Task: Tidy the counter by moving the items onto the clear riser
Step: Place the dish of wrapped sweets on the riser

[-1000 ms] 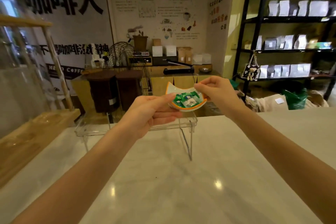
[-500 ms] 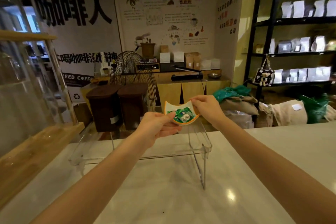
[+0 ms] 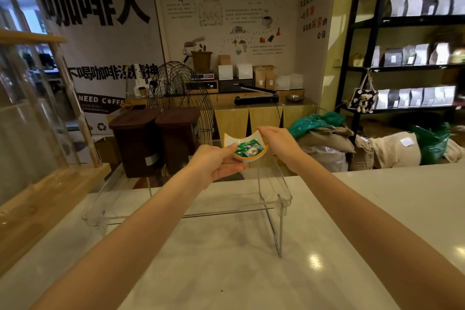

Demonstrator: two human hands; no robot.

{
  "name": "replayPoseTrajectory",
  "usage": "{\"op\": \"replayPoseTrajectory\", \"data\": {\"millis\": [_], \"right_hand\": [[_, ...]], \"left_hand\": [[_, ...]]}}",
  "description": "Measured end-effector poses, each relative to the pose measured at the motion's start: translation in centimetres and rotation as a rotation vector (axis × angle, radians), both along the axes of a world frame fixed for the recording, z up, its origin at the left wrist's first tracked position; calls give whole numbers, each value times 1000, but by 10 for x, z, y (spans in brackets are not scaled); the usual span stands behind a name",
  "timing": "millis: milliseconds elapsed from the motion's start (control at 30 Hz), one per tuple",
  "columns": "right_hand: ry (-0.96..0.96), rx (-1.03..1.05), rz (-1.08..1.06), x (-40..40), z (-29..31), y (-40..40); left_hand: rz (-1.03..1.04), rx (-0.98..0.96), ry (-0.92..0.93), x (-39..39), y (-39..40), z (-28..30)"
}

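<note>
Two-handed grip: left hand [image 3: 216, 162] pinches the near rim, right hand [image 3: 276, 141] the far corner, of a small white orange-edged ceramic dish [image 3: 245, 147] holding green foil sachets [image 3: 247, 146], presumably to keep it level. Dish hovers above the clear acrylic riser [image 3: 274, 191] (glossy, wire-legged), not yet set down. Riser stands on the polished pale marble worktop [image 3: 226, 259].

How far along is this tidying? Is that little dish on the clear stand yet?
Not quite. Both hands, left hand and right hand, hold the small orange-rimmed dish with green packets in it, over the far right part of the clear riser. I cannot tell if it touches the top. Nothing else sits on the riser, and the white counter shows no other loose items, so setting this dish down looks like the last step in view.
</note>
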State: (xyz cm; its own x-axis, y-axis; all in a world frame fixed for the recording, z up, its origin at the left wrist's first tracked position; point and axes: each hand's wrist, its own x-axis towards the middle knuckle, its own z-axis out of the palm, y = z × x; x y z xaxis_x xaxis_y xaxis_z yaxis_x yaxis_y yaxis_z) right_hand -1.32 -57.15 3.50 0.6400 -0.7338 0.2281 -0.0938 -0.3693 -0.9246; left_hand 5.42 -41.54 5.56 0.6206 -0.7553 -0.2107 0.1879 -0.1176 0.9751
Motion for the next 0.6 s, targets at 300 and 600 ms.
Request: {"op": "replayPoseTrajectory", "data": {"millis": [300,600], "right_hand": [[52,-14,11,2,2,3],[176,-218,62,-37,4,25]], "left_hand": [[31,29,-29,0,-6,1],[98,284,-853,-2,3,-1]]}}
